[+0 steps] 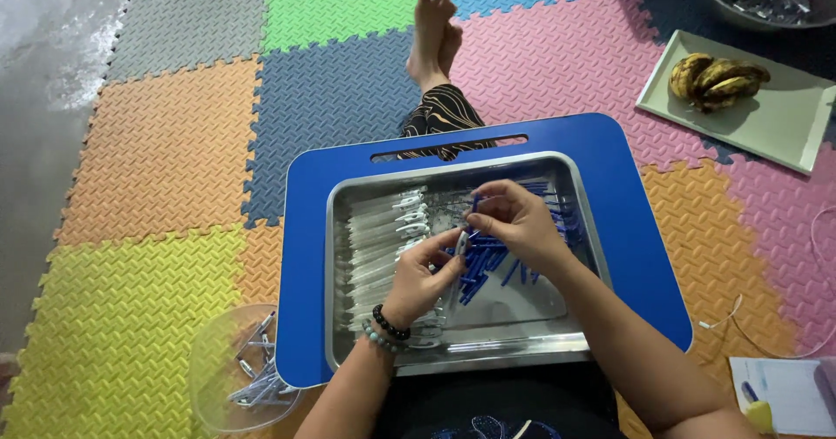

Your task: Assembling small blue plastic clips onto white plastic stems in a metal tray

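Over the steel tray [570,197] on the blue lap desk [306,256], both hands meet. At far left a clear bowl [209,365] holds finished pens. Inside the tray, clear pen barrels [379,230] lie stacked left, blue pen parts [488,265] heaped right. Left hand [421,278] pinches a clear barrel [459,246] between thumb and forefinger; it points up toward the right hand [515,221], whose fingertips pinch what seems a small blue piece [475,202] just above it.
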